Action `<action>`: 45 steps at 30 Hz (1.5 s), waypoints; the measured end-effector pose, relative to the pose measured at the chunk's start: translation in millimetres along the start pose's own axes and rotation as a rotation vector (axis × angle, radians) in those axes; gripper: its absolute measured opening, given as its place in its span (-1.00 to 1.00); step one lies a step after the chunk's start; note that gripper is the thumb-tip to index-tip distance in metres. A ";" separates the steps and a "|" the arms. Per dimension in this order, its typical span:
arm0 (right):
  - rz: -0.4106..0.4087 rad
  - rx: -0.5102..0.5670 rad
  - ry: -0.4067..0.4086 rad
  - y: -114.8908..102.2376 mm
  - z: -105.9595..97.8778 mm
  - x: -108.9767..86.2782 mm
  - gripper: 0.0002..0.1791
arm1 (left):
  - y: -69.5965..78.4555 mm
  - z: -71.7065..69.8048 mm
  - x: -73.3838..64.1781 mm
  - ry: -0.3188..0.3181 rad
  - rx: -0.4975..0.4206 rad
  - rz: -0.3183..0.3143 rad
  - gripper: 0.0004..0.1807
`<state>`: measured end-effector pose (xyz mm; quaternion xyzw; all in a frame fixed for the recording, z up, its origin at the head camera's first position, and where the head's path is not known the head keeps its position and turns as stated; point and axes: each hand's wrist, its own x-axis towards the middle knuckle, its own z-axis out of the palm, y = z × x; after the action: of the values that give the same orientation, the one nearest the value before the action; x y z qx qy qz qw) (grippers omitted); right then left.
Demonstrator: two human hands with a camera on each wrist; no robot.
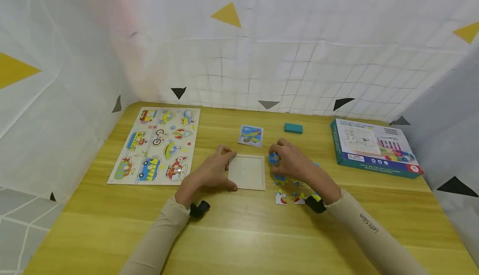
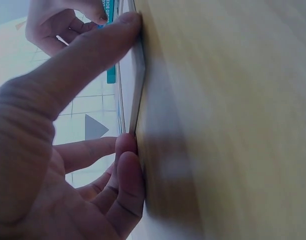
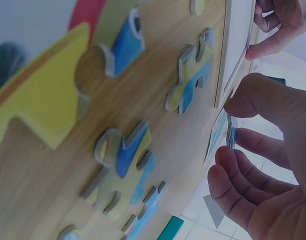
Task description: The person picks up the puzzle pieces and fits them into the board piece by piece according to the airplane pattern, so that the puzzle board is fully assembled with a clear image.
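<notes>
A square wooden puzzle tray (image 1: 246, 173) with a raised rim lies bare on the table. My left hand (image 1: 213, 169) holds it by its left side, thumb at the near corner and fingertips at the far one; the left wrist view shows the thumb (image 2: 88, 62) along its edge. Just right of the tray, my right hand (image 1: 293, 160) pinches a blue jigsaw piece (image 1: 274, 158) between thumb and fingers, raised off the table in the right wrist view. Loose jigsaw pieces (image 1: 280, 198) lie under and beside that hand, which partly hides them.
Behind the tray lies a small picture card (image 1: 251, 136) with an airplane. A teal block (image 1: 293, 128) is to its right. A vehicle peg puzzle board (image 1: 153, 146) occupies the left, and a flat toy box (image 1: 374, 147) the right. A white patterned sheet hangs behind the table.
</notes>
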<state>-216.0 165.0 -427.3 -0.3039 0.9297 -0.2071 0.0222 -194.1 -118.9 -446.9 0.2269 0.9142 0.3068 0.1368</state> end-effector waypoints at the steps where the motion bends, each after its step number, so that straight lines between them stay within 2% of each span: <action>1: -0.001 0.000 0.003 0.1 0.5 0.3 -0.58 | -0.1 0.0 0.3 -0.001 0.001 -0.001 0.19; 13: -0.045 0.030 0.010 -7.1 3.3 7.5 -0.58 | 2.2 0.9 6.2 0.005 0.046 0.015 0.16; 22: -0.036 0.038 -0.009 -21.9 6.7 18.5 -0.62 | 3.0 1.6 6.7 0.004 0.072 0.007 0.17; 29: -0.033 0.037 -0.045 -32.0 11.3 26.4 -0.64 | 1.8 -0.7 5.7 -0.021 0.039 0.003 0.17; 35: -0.049 0.051 -0.044 -36.8 16.0 31.4 -0.64 | -0.4 -2.9 4.4 -0.040 0.007 0.009 0.18; 45: -0.049 0.076 -0.067 -45.3 24.9 38.6 -0.66 | -0.7 -1.3 1.7 -0.039 -0.004 0.012 0.18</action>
<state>-218.1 100.5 -428.7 -0.3321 0.9122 -0.2324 0.0600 -196.3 -119.2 -446.5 0.2378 0.9093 0.3051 0.1532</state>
